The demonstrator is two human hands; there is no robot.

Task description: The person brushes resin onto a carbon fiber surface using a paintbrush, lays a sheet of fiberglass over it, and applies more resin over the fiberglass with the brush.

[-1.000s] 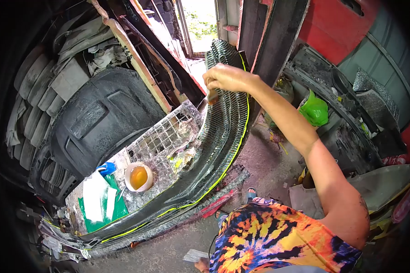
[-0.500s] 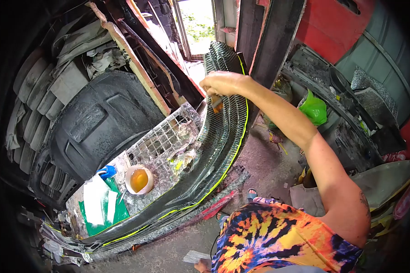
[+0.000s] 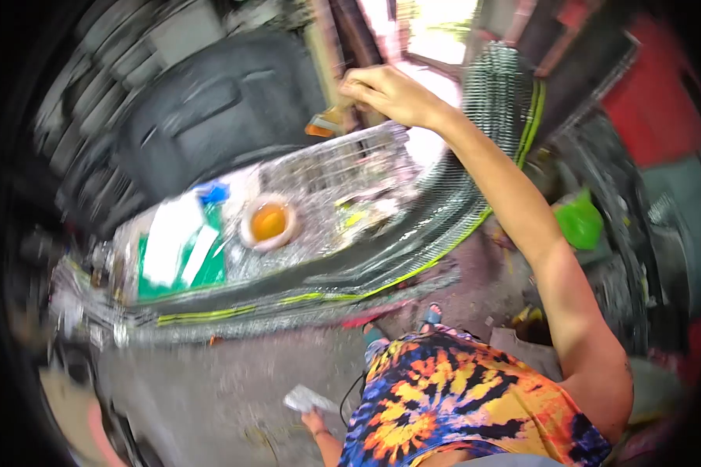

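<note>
My right hand (image 3: 393, 95) is closed around a paintbrush (image 3: 324, 124) whose bristles are wet and amber. It hangs above the far side of the bench, near a wire grid (image 3: 319, 167). A white tub (image 3: 290, 227) of amber liquid stands below and left of the brush. Along the bench's near side curves a long, dark, woven carbon-fibre panel (image 3: 420, 247), glossy in places, with a yellow-green edge. Low in the view, my left hand (image 3: 315, 421) grips a flat, pale grey piece (image 3: 302, 398), its kind blurred.
White sheets (image 3: 171, 241) lie on a green sheet (image 3: 210, 272) beside a blue object (image 3: 213, 192). A large black moulded panel (image 3: 218, 101) leans behind the bench. On the right are a green bag (image 3: 580, 222) and a red panel (image 3: 662, 93).
The view has swung, blurring the scene. My right hand and brush have left the woven panel's upper end and moved left over the bench. The left hand still holds the pale piece.
</note>
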